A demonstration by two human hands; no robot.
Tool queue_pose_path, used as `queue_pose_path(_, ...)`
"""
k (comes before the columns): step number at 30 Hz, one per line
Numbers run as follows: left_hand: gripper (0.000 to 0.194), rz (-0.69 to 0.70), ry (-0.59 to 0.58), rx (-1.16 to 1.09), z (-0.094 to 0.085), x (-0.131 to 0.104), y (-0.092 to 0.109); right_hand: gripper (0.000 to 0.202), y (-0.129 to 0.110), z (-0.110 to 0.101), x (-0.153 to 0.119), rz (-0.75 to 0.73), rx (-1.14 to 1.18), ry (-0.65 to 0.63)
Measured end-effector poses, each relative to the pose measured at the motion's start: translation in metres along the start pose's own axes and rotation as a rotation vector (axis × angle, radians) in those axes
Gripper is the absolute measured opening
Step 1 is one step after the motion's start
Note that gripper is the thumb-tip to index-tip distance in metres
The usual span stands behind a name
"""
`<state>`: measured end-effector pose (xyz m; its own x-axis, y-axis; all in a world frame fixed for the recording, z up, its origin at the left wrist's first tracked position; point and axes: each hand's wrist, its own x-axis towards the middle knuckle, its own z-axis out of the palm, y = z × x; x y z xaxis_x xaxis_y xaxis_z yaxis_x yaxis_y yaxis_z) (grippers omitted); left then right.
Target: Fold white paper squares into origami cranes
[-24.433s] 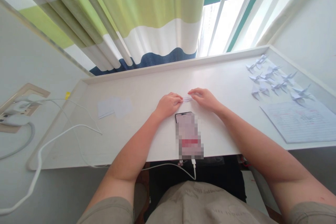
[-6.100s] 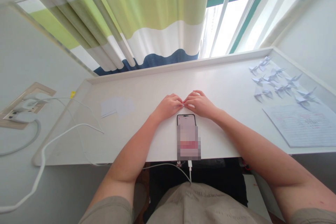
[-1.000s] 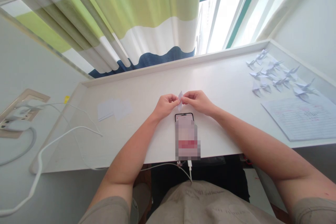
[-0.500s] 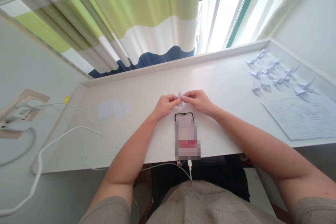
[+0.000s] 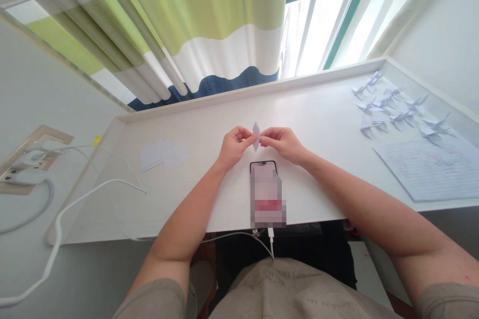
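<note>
The left hand (image 5: 232, 147) and right hand (image 5: 287, 144) both pinch the folded paper (image 5: 256, 130), upright just beyond the phone (image 5: 267, 192), probably so its folds do not open. The cranes (image 5: 434, 128) lie well right of the phone, perhaps to avoid crushing.

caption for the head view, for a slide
Two bare hands pinch a small folded paper above a phone on a white desk

bright window (image 5: 314, 30) glare, soft haze
</note>
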<state>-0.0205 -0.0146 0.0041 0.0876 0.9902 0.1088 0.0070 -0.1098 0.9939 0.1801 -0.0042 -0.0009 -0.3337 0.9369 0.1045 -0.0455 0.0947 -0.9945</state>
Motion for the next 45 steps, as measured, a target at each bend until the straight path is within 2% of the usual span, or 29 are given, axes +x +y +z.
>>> queue_pose_path(9,0.032,0.04,-0.04,0.027,0.005,-0.003,0.0,0.041,-0.002,0.002,0.0,-0.095,-0.063,0.089)
queue_pose_path(13,0.03,0.061,-0.015,0.01,0.005,-0.002,0.0,0.037,-0.002,0.003,-0.001,-0.122,-0.058,0.071)
queue_pose_path(21,0.038,0.071,0.065,-0.071,0.008,-0.001,0.0,0.036,0.002,0.005,-0.002,-0.21,-0.045,0.026)
queue_pose_path(27,0.041,0.008,0.037,-0.149,0.011,-0.002,0.001,0.041,0.0,0.006,-0.002,-0.185,-0.024,0.062)
queue_pose_path(34,0.041,-0.075,0.014,-0.224,0.011,-0.001,0.002,0.043,0.0,0.006,-0.003,-0.182,0.022,0.027)
queue_pose_path(45,0.035,-0.149,0.013,-0.158,0.009,-0.004,0.004,0.041,0.0,0.005,-0.003,-0.157,0.016,0.038)
